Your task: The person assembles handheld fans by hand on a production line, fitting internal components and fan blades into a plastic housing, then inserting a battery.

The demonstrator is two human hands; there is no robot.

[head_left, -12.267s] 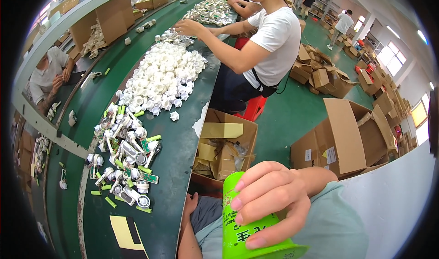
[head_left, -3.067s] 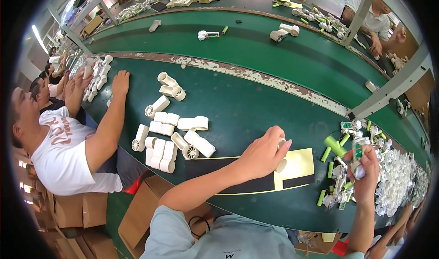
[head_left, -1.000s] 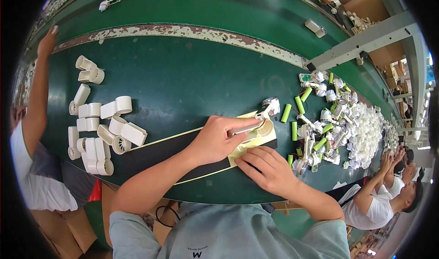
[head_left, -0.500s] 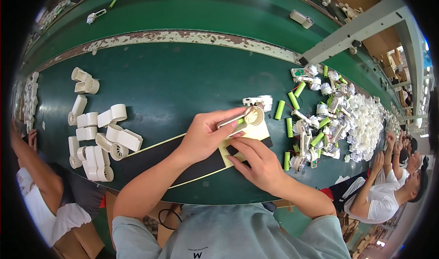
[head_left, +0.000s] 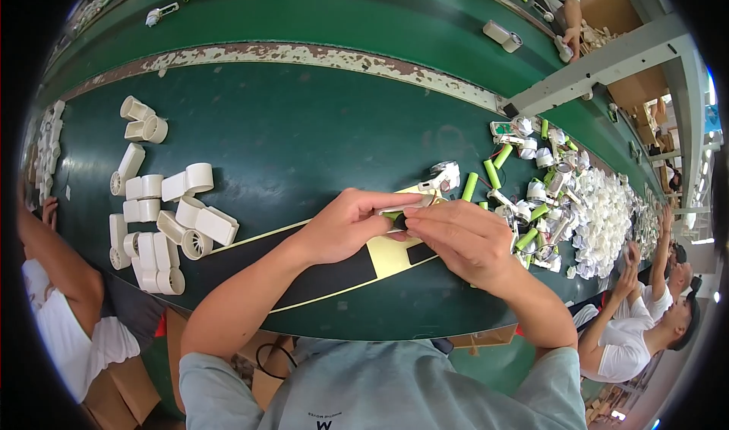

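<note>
Above a yellow-backed sheet of black strips (head_left: 389, 258) on the green worktop (head_left: 288, 141), the left hand (head_left: 342, 229) grips a cream plastic casing (head_left: 395, 208) while the right hand (head_left: 467, 236) pinches a small black piece (head_left: 401, 222) against it, apparently fitting it, which calls for careful alignment.

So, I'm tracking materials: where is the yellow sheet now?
In the head view's centre, the yellow sheet lies on the table beneath the left hand and right hand, left of the heaped green cells.

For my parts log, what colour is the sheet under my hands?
The sheet is pale yellow with black strips, best seen in the head view.
</note>
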